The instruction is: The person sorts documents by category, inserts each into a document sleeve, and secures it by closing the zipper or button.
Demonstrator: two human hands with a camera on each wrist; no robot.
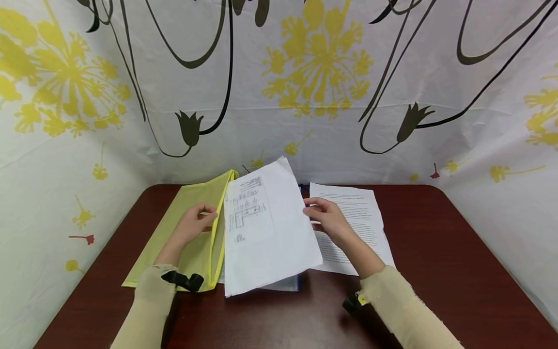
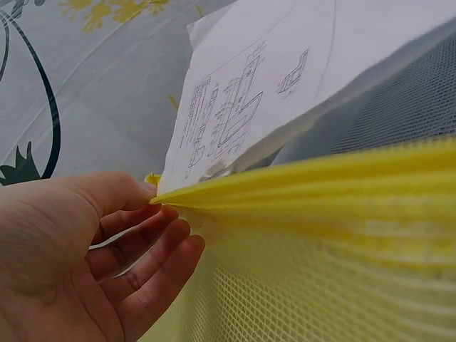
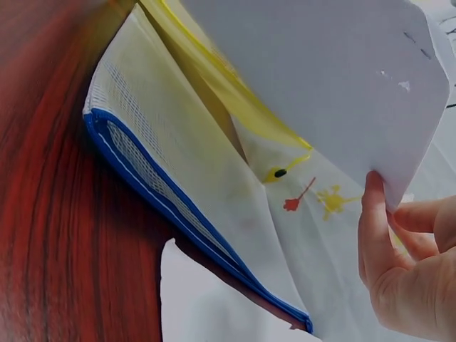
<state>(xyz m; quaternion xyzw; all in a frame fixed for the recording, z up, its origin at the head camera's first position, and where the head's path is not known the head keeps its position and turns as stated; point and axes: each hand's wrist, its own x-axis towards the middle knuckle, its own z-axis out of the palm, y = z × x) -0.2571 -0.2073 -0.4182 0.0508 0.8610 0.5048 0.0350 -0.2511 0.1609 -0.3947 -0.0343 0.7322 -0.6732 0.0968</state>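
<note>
My left hand [image 1: 193, 224] pinches the zipped edge of a yellow mesh zipper pouch [image 1: 192, 259] between thumb and fingers, lifting that side. In the left wrist view, the yellow edge [image 2: 306, 182] runs right from the fingertips. My right hand [image 1: 330, 220] pinches the right edge of white paper [image 1: 289, 232] printed with line drawings. The paper is raised and tilted, its left edge right beside the pouch's lifted edge; whether it reaches inside, I cannot tell. Under it lies a blue-edged mesh zipper pouch [image 3: 171, 189], mostly hidden in the head view.
White sheets with printed text [image 1: 364, 215] lie on the dark red-brown table [image 1: 440, 257], to the right of the raised paper. A white cloth [image 1: 279, 126] with yellow flowers hangs behind the table and along both sides.
</note>
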